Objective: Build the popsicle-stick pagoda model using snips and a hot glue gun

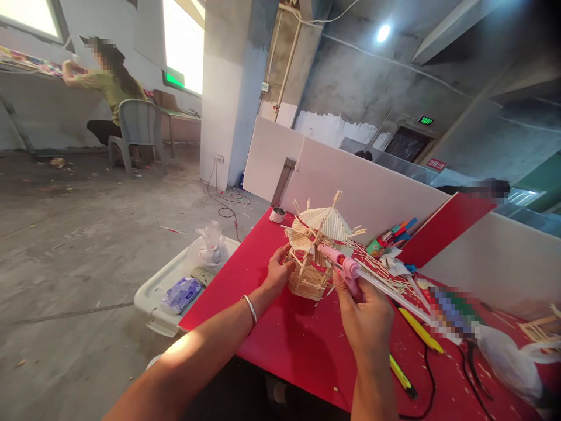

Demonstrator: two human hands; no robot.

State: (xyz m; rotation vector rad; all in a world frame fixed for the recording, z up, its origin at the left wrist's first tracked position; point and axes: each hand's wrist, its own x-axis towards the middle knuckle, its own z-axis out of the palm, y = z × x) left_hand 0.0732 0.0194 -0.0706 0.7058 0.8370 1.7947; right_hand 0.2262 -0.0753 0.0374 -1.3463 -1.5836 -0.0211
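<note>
A small pavilion model [309, 283] built of thin wooden sticks stands on the red table [280, 339]. Its pale slatted roof [335, 225] has stick ends poking out around it. My left hand [279, 270] grips the model's left side, thumb and fingers against the frame. In my right hand [367, 313] is a pink hot glue gun [348, 266], with a long clear glue stick [392, 297] coming out of its back. The gun's nose points left at the model just under the roof; whether its tip touches the sticks I cannot tell.
Loose sticks [388, 272] lie behind my right hand, with yellow cutters [419, 329] and cables nearby. A plastic bag [508, 359] sits at right. White panels [363, 187] border the table's back. A white bin [153, 292] stands left; a person [109, 88] sits farther off.
</note>
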